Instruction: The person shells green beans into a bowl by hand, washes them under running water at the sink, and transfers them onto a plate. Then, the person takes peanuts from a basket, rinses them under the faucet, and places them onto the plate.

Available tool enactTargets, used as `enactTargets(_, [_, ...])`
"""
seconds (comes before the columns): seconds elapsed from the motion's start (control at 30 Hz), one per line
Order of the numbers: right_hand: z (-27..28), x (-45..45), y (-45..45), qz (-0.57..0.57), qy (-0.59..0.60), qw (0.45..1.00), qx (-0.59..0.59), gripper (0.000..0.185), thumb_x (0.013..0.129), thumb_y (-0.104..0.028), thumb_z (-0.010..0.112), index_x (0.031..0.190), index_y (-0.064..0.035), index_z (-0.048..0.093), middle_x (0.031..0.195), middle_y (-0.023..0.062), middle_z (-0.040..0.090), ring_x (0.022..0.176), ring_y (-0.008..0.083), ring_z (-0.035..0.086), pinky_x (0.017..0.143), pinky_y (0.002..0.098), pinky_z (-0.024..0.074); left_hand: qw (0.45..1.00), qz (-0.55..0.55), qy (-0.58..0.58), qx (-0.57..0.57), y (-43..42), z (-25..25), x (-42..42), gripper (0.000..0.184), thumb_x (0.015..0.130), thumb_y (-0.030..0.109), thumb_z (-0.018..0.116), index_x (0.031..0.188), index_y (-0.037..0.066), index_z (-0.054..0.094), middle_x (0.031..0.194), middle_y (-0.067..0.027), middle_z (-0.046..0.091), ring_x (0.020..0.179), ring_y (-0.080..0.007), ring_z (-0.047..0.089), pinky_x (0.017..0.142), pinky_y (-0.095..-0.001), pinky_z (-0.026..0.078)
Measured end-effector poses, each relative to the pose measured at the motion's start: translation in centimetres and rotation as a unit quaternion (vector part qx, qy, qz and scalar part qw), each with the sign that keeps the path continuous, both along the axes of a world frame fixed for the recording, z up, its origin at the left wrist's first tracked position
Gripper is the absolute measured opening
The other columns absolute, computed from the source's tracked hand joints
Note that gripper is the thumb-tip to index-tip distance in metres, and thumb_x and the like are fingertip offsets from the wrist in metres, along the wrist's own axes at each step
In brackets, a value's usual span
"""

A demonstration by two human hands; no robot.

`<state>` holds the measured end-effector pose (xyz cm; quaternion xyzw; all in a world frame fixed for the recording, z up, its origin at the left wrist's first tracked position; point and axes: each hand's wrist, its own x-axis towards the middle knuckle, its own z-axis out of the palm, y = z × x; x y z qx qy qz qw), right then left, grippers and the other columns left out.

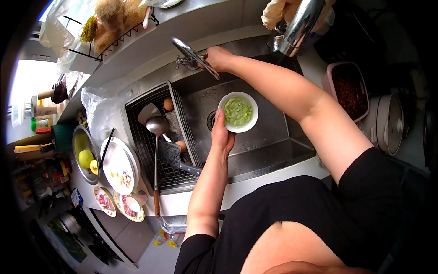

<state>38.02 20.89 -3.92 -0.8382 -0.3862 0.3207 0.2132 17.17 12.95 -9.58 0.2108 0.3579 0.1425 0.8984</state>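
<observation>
A small white bowl (253, 119) with chopped green pieces (237, 111) in it is held over the steel sink (264, 144). My left hand (221, 134) grips it from the near left side, thumb on the rim. At the back of the sink, my right hand (216, 59) is at the tap handle, behind the curved spout (196, 55); its fingers are partly hidden and look wrapped round the handle. No water can be made out under the spout.
Left in the sink, a wire rack (175, 185) holds a ladle (157, 125), a cleaver (170, 153) and eggs (168, 104). Plates (117, 166) and a metal bowl (80, 137) stand further left. A pink tub (332, 82) and a lidded pot (388, 123) are at right.
</observation>
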Motion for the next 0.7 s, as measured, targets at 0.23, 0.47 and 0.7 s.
enactTargets(0.23, [-1.5, 0.0, -5.3, -0.020, 0.173, 0.981, 0.087, 0.059, 0.082, -0.057, 0.053, 0.079, 0.0015, 0.062, 0.072, 0.0161, 0.061, 0.067, 0.0220, 0.059, 0.063, 0.0345, 0.0465, 0.997, -0.007, 0.043, 0.059, -0.5, 1.7, -1.1, 0.054, 0.094, 0.046, 0.037, 0.131, 0.005, 0.036, 0.127, -0.0094, 0.046, 0.114, -0.0211, 0.048, 0.095, -0.0353, 0.041])
enactTargets(0.47, [-1.1, -6.7, -20.8, -0.110, 0.451, 0.878, 0.117, 0.064, 0.087, -0.058, 0.043, 0.131, -0.0129, 0.035, 0.116, 0.0073, 0.052, 0.095, 0.0190, 0.056, 0.067, 0.0336, 0.0529, 0.989, -0.026, 0.100, 0.107, -1.4, 3.5, -1.9, 0.063, 0.095, 0.051, 0.028, 0.126, -0.001, 0.042, 0.121, -0.0116, 0.052, 0.111, -0.0192, 0.050, 0.093, -0.0302, 0.039])
enactTargets(0.7, [1.2, -11.2, -26.1, -0.155, 0.503, 0.823, 0.213, 0.061, 0.092, -0.051, 0.037, 0.137, -0.0107, 0.025, 0.118, 0.0101, 0.049, 0.096, 0.0173, 0.056, 0.065, 0.0306, 0.0549, 0.978, -0.068, 0.145, 0.130, -4.5, 6.4, -1.6, 0.062, 0.094, 0.052, 0.030, 0.124, 0.000, 0.044, 0.117, -0.0121, 0.055, 0.104, -0.0215, 0.056, 0.087, -0.0322, 0.045])
